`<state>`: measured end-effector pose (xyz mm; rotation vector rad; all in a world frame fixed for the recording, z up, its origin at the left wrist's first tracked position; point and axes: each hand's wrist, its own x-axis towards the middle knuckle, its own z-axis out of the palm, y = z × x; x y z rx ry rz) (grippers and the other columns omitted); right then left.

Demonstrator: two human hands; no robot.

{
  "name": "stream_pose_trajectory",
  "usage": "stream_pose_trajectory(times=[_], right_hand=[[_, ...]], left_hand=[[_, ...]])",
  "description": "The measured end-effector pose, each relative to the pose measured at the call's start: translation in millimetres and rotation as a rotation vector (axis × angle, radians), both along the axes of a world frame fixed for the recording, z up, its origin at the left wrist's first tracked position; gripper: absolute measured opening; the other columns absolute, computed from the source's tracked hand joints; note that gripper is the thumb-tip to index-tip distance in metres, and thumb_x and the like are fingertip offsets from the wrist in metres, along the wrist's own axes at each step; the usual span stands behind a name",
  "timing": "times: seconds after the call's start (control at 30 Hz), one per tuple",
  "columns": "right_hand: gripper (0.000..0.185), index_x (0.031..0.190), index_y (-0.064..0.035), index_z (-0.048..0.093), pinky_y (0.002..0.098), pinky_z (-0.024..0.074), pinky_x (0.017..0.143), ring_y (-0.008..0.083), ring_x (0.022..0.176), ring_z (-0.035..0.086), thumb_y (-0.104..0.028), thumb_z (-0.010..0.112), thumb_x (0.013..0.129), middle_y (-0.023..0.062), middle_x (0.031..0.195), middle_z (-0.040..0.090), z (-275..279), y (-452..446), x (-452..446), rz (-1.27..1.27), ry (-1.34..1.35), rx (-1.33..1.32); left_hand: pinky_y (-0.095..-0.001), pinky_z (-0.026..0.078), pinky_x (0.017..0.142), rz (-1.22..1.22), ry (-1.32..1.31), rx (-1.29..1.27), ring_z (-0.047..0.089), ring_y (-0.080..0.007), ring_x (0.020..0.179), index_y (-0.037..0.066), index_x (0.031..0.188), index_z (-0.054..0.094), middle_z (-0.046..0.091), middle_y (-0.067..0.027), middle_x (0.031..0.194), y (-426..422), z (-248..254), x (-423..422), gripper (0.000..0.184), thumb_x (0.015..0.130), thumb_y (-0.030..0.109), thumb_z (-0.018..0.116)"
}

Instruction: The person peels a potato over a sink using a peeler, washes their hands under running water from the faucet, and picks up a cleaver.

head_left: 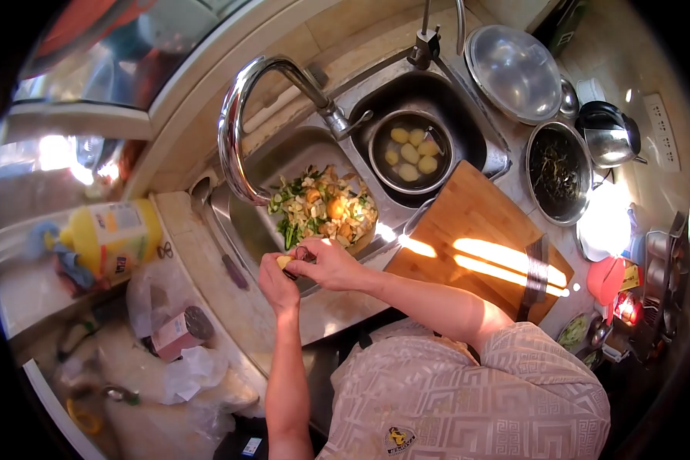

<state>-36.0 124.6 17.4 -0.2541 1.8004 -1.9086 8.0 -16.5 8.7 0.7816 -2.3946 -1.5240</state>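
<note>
Over the near edge of the left sink basin, my left hand (278, 282) is closed around a pale yellow potato (284, 261), mostly hidden by the fingers. My right hand (331, 263) meets it from the right, its fingers closed on a small dark tool (302, 254) whose kind I cannot make out. Just beyond my hands, a heap of peelings and green vegetable scraps (322, 205) lies in the basin. Several peeled potatoes (409, 154) sit under water in a round metal pot (374, 153) in the right basin.
A chrome faucet (230, 138) arches over the scraps. To the right lie a wooden cutting board (468, 222) with a cleaver (537, 276) on it, and a bowl of dark greens (557, 172). A ladle (221, 230) lies left of the sink, near a yellow bottle (119, 234).
</note>
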Motion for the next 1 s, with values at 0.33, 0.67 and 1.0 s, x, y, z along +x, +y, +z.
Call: stream_pose_trajectory(times=[0.33, 0.67, 1.0], right_hand=[[0.027, 0.088, -0.0027, 0.049, 0.0267, 0.0550, 0.061, 0.0115, 0.069, 0.057, -0.027, 0.061, 0.087, 0.0049, 0.083, 0.057, -2, -3, -2, 0.008, -0.570, -0.220], [0.027, 0.083, -0.0050, 0.049, 0.0268, 0.0547, 0.060, 0.0122, 0.071, 0.060, -0.029, 0.059, 0.088, 0.0048, 0.081, 0.059, -2, -4, 0, -0.086, -0.917, -0.461], [0.019, 0.084, 0.0009, 0.061, 0.0245, 0.0452, 0.062, 0.0078, 0.067, 0.056, -0.018, 0.063, 0.084, 0.0035, 0.075, 0.061, 2, -10, 10, -0.135, -0.175, -0.084]], left_hand=[[-0.0301, 0.042, 0.059, -0.196, -0.136, -0.152, 0.051, -0.0169, 0.063, 0.000, 0.081, 0.053, 0.055, -0.0078, 0.070, 6, 27, -10, 0.025, 0.091, 0.017, 0.038], [-0.0195, 0.033, 0.043, -0.002, -0.081, 0.444, 0.046, -0.0090, 0.053, 0.007, 0.089, 0.053, 0.055, -0.0026, 0.073, -4, 27, -5, 0.026, 0.092, 0.024, 0.035], [-0.0194, 0.029, 0.040, 0.230, -0.118, 0.700, 0.043, -0.0067, 0.052, 0.009, 0.090, 0.054, 0.053, -0.0011, 0.072, 1, 11, 0, 0.023, 0.090, 0.027, 0.040]])
